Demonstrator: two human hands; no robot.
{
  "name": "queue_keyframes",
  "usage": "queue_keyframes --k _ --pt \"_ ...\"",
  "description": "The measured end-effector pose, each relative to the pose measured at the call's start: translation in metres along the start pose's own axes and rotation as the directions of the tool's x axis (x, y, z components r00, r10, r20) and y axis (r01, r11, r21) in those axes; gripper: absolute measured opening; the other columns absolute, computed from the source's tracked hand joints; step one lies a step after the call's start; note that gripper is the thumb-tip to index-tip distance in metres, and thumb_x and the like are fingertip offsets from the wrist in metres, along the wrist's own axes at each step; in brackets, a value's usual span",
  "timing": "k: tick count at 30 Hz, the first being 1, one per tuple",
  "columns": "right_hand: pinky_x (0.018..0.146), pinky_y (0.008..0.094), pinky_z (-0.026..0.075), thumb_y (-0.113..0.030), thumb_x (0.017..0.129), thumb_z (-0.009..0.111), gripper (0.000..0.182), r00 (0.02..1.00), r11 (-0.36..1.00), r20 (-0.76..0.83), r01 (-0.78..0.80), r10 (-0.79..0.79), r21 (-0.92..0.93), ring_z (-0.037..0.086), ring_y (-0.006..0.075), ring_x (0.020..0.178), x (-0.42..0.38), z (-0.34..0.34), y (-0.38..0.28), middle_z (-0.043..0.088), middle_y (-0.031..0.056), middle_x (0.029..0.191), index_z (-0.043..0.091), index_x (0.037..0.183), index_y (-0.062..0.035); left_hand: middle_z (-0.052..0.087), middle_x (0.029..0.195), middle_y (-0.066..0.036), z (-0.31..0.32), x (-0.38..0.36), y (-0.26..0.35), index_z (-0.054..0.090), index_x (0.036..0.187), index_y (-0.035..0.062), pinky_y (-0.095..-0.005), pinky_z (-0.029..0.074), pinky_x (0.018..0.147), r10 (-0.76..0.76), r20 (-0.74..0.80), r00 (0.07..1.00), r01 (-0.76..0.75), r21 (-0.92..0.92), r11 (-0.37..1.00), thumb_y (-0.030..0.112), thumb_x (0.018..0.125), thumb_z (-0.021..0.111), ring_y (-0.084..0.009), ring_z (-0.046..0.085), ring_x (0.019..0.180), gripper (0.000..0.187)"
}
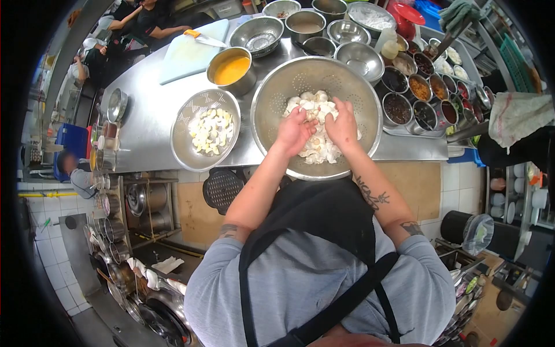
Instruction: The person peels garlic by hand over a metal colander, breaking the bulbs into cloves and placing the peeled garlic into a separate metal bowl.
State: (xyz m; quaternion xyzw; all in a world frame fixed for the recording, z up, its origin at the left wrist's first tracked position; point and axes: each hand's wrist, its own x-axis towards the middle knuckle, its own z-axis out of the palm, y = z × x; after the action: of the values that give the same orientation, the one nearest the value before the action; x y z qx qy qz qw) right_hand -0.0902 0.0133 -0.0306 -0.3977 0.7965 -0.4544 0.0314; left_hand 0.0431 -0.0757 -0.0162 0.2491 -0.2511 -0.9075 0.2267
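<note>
Both my hands are inside a large perforated metal colander [269,141] holding a heap of garlic [319,151] with loose papery skins. My left hand [296,132] is turned with its palm partly showing, its fingers loosely bent and apart over the heap. Opposite it, my right hand [342,126] has its fingers spread against the garlic on the right side. No piece is plainly gripped in either hand; the undersides of the fingers are partly hidden. A smaller colander [184,147] to the left contains pale peeled garlic cloves [211,132].
A pot of orange liquid [234,84] stands behind the smaller colander. An orange-handled knife [205,38] lies on a pale cutting board [179,61]. Metal bowls [359,62] line the back, and several seasoning containers [397,109] crowd the right. People [159,26] are at the far left.
</note>
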Motion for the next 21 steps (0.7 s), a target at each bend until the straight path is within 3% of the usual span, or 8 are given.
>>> queue_keyframes --k 1,4,7,11,14,16,17,21 --pt "0.084 0.0403 0.050 -0.020 0.086 0.065 0.039 0.999 1.000 -0.024 0.023 -0.023 0.016 0.063 0.0349 0.095 0.002 -0.003 -0.004 0.061 0.0182 0.101 0.063 0.118 0.0004 0.061 0.117 -0.009 0.000 0.000 0.000 0.045 0.128 0.0093 -0.0312 0.050 0.068 0.013 -0.001 1.000 -0.013 0.010 1.000 0.025 0.107 0.035 -0.0202 0.062 0.083 0.027" --pt "0.083 0.0374 0.050 -0.022 0.090 0.063 0.038 0.984 0.976 0.180 -0.041 0.002 0.212 0.063 0.0325 0.094 0.004 -0.009 -0.006 0.061 0.0171 0.099 0.062 0.120 0.0009 0.060 0.119 -0.009 0.007 -0.010 0.007 0.045 0.128 0.0106 -0.0318 0.050 0.070 -0.079 0.094 0.992 0.074 0.059 0.996 0.024 0.108 0.034 -0.0207 0.064 0.086 0.026" --pt "0.077 0.0340 0.050 -0.027 0.094 0.061 0.036 0.938 0.932 0.345 -0.103 -0.024 0.347 0.062 0.0259 0.088 0.002 -0.008 -0.014 0.061 0.0144 0.097 0.063 0.118 0.0004 0.060 0.116 -0.009 0.012 -0.012 0.003 0.046 0.124 0.0112 -0.0322 0.051 0.070 -0.077 0.138 0.987 0.068 0.066 0.995 0.024 0.108 0.034 -0.0206 0.065 0.086 0.024" --pt "0.061 0.0314 0.049 -0.031 0.097 0.059 0.047 0.677 0.584 0.719 -0.650 0.156 0.485 0.060 0.0180 0.068 -0.003 -0.009 -0.028 0.061 0.0121 0.088 0.047 0.131 -0.0004 0.062 0.105 -0.008 0.009 -0.009 -0.002 0.048 0.120 0.0111 -0.0310 0.052 0.068 -0.017 0.218 0.976 0.010 0.034 0.999 0.026 0.107 0.038 -0.0189 0.064 0.085 0.023" --pt "0.058 0.0337 0.050 -0.032 0.099 0.056 0.047 0.722 0.703 0.689 -0.523 0.064 0.482 0.062 0.0193 0.065 -0.003 -0.001 -0.019 0.063 0.0130 0.087 0.041 0.131 -0.0021 0.063 0.098 -0.007 -0.012 0.004 -0.006 0.051 0.116 0.0101 -0.0299 0.052 0.066 -0.009 0.313 0.950 0.003 0.022 1.000 0.026 0.105 0.042 -0.0169 0.064 0.084 0.021" --pt "0.061 0.0291 0.051 -0.029 0.100 0.054 0.039 0.874 0.783 0.483 -0.259 -0.060 0.566 0.061 0.0170 0.066 -0.010 0.009 -0.015 0.063 0.0086 0.084 0.044 0.127 -0.0026 0.063 0.094 -0.006 -0.009 0.007 -0.007 0.053 0.111 0.0096 -0.0295 0.052 0.063 0.033 0.283 0.959 -0.044 0.033 0.998 0.025 0.104 0.044 -0.0149 0.064 0.080 0.020" --pt "0.062 0.0269 0.052 -0.028 0.101 0.052 0.035 0.920 0.806 0.369 -0.118 -0.132 0.581 0.061 0.0158 0.067 -0.013 0.013 -0.013 0.063 0.0064 0.083 0.046 0.125 -0.0028 0.063 0.093 -0.006 -0.007 0.008 -0.008 0.054 0.109 0.0100 -0.0288 0.052 0.062 0.047 0.228 0.973 -0.062 0.059 0.996 0.025 0.104 0.044 -0.0141 0.063 0.077 0.019" --pt "0.060 0.0289 0.050 -0.028 0.100 0.053 0.030 0.941 0.863 0.279 0.025 -0.190 0.504 0.060 0.0154 0.064 -0.011 -0.015 -0.044 0.062 0.0117 0.077 0.051 0.114 -0.0011 0.061 0.087 -0.004 0.022 -0.003 -0.008 0.057 0.101 0.0118 -0.0243 0.046 0.054 0.077 0.057 0.995 -0.084 0.114 0.990 0.025 0.103 0.045 -0.0108 0.056 0.063 0.018"
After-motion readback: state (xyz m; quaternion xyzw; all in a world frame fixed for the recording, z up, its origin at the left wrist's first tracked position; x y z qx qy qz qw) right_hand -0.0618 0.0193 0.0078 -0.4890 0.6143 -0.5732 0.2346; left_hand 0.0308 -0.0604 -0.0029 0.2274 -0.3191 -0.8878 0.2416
